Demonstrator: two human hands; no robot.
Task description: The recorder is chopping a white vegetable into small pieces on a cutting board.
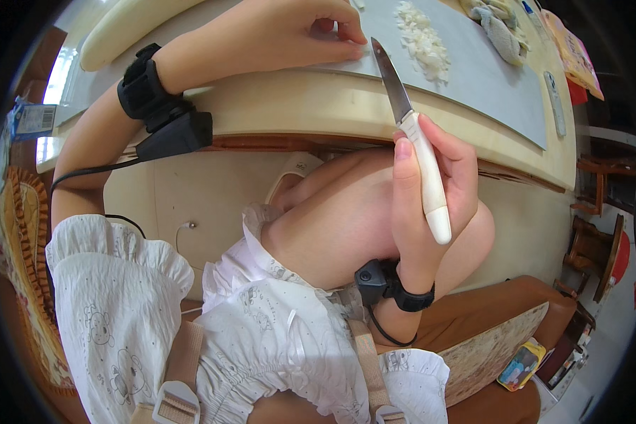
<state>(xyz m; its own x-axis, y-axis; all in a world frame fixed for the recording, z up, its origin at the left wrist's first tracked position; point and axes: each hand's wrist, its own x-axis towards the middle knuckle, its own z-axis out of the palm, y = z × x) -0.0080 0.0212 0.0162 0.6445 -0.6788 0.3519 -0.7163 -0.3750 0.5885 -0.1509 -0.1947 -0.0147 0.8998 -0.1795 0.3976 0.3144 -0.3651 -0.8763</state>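
White clothing [247, 353] nearest; past it, the person's right hand [410, 208] grips a knife [415, 138], its tip beside the left hand [297, 35], fingers curled, contents unclear. Knife judged light, rigid: hold by handle [431, 180]. Chopped pieces [424, 42] beyond right hand, likely slippery

Brown sofa [491, 304], wooden chair [605, 258] (both rightward)

Behind the left fingers [343, 51], a wide black fabric wrist strap [143, 81] carries an angular black plastic box [180, 133] trailing a thin black cable [92, 169]. Below the right fingers [451, 147] sits a black wristband [413, 300] with a small black boxy module [369, 280] and a second black cable [385, 339]. Farther from the fingers, white ruffled sleeves [120, 275] show line-drawn bears [99, 326]; tan webbing straps [185, 350] have pale plastic buckles [179, 390].
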